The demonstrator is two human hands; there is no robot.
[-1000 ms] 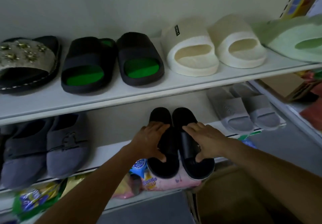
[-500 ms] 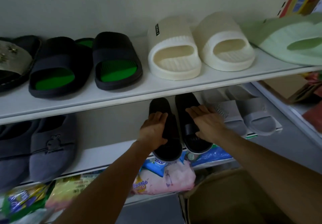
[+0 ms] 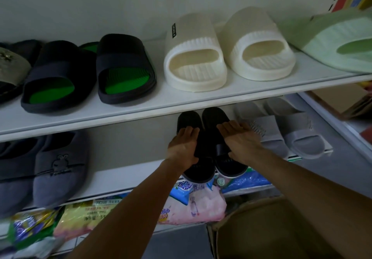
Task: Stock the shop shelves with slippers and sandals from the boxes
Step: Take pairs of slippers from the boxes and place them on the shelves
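A pair of black slippers lies side by side on the lower white shelf point(image 3: 128, 176), toes toward the back wall and heels overhanging the front edge. My left hand point(image 3: 184, 148) grips the left black slipper point(image 3: 201, 173) over its strap. My right hand point(image 3: 239, 139) lies across the strap of the right black slipper point(image 3: 231, 168), fingers stretched forward, thumb against its inner side. Both toes, partly in shadow, poke out beyond my fingers under the upper shelf point(image 3: 141, 105).
Grey slides point(image 3: 298, 135) sit just right of the black pair, dark plush slippers point(image 3: 58, 168) at the left. The upper shelf carries black-and-green slides point(image 3: 120, 71), cream slides point(image 3: 195, 63) and a pale green slide point(image 3: 342, 45). Packets point(image 3: 191, 204) lie below; an open cardboard box point(image 3: 271, 228) stands bottom right.
Both hands have slid the black pair further back onto the lower shelf, toes now under the upper shelf. The view has shifted right.
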